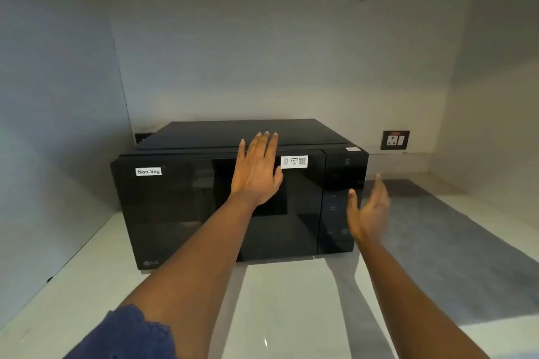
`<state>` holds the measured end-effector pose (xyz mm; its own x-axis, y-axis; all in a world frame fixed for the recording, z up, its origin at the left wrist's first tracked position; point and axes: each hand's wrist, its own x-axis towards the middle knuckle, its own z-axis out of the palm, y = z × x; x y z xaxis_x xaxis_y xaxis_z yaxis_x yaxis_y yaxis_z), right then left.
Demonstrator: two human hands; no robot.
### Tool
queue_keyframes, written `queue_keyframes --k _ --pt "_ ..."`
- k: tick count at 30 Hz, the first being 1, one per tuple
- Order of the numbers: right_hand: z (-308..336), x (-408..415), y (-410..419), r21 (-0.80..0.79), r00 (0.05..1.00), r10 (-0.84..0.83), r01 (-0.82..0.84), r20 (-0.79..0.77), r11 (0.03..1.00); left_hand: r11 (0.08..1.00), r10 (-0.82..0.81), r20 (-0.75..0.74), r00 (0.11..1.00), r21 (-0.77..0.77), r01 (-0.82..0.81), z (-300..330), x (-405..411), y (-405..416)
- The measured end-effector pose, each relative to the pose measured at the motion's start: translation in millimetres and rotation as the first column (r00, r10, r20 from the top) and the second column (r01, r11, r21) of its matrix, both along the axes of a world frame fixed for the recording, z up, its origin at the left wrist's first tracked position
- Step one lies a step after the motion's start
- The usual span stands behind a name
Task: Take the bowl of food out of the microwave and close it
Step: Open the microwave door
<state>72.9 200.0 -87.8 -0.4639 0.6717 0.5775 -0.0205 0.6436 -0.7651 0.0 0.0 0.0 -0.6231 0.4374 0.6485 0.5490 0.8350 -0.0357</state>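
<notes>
On the counter (285,294), the black microwave (204,213) stands with its door shut. Left hand (256,172) lies flat against the door, fingers (264,144) spread, holding nothing. Right hand (369,213) is open and empty beside the control panel (339,204).

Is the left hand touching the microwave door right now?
Touching. In the head view the left hand lies flat on the upper microwave door, its fingers reaching over the top edge, with no gap visible.

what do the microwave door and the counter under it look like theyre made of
Microwave door: looks like glossy black glass or glass-like plastic; it mirrors faint room shapes and the left hand laid flat on it.
Counter: seems polished pale stone or a stone-look slab; smooth, with soft light reflections. A grey mat-like patch to the right looks duller.
</notes>
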Motion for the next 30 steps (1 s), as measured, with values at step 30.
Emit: queue_keyframes --k 30 --pt "-93.8 -24.2 -4.6 -0.283 0.985 0.093 -0.049 0.147 0.958 0.993 0.116 -0.068 0.991 -0.006 -0.117 -29.9 -15.8 22.0"
